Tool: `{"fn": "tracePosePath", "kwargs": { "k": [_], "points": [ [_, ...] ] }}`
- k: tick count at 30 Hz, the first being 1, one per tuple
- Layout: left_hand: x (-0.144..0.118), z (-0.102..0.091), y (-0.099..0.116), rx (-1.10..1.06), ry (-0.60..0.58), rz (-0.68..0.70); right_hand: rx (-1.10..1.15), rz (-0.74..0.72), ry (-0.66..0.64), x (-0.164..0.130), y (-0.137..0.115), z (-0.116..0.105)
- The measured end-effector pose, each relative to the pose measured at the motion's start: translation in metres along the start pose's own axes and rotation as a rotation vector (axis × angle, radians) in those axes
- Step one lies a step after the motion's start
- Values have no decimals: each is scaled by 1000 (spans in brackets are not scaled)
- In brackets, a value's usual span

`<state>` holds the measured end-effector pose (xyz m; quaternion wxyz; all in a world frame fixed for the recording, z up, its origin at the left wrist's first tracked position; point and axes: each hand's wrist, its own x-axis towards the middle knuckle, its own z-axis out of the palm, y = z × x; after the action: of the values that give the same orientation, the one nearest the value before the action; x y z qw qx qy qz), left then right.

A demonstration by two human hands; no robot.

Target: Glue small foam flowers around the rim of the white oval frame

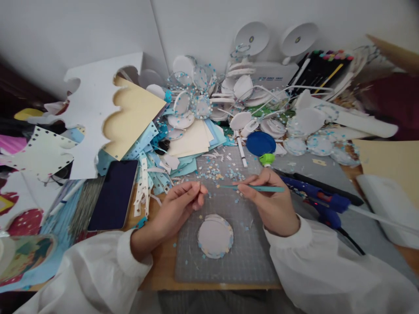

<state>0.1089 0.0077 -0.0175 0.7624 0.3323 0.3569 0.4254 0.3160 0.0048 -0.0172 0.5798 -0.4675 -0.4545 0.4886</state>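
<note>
My left hand [181,200] hovers over the grey cutting mat [248,257], thumb and fingers pinched together on something too small to make out. My right hand [270,200] grips a thin teal tool [253,188] whose tip points left toward the left fingertips. Just below both hands a white paper disc [215,236] with small blue and tan bits along its rim lies flat on the mat. Tiny blue and tan confetti pieces [218,172] are scattered on the mat beyond my hands.
A dark phone [114,194] lies left of the mat. A blue glue gun [322,203] lies to the right. A blue lid [261,143], a green cap [267,159], a white pen [241,152], and heaps of white discs [294,126] and paper sheets [193,139] crowd the back.
</note>
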Motion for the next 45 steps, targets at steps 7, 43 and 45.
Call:
{"fn": "tracePosePath", "kwargs": {
  "k": [7,43,45],
  "points": [
    [-1,-1,0,60,-57,-7,162,70,-73,0,-10,5],
    [-4,6,5,348,-38,133,147,40,-164,-7,-6,5],
    [-4,6,5,346,-40,131,147,48,-166,-7,-6,5]
  ]
}}
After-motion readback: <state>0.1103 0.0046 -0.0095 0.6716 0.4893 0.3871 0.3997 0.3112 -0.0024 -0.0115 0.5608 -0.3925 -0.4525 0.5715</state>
